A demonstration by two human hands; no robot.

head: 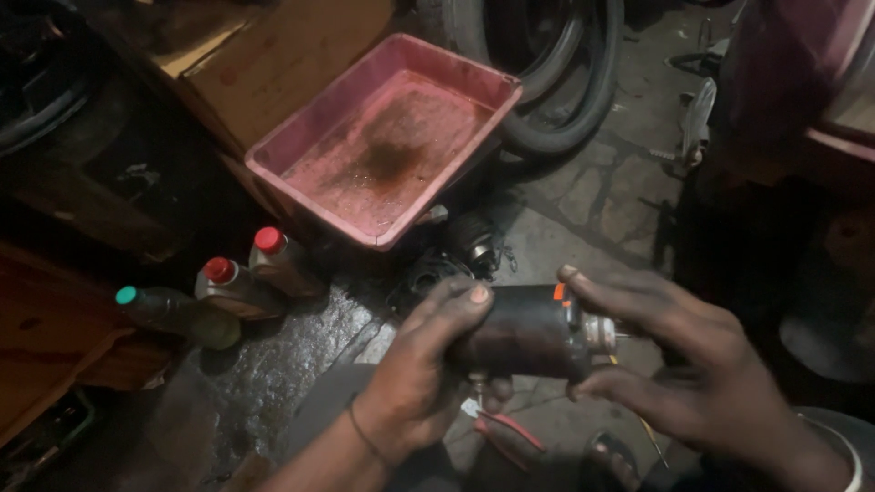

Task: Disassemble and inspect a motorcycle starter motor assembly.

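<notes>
A dark cylindrical motor body (524,330) with a metal shaft end (602,333) is held level above the floor. My left hand (419,374) wraps around its left half, thumb on top. The fingers of my right hand (679,355) close around its right end at the shaft. A small orange mark shows on the cylinder's top edge. Below the hands, red-handled pliers (510,428) lie on the ground.
A dirty pink plastic tray (301,137) rests tilted at the upper middle, beside a tyre (583,100). Three bottles lie at left, two with red caps (269,240) and one with a teal cap (126,295). Dark metal parts (456,260) sit under the tray. The floor is oily stone.
</notes>
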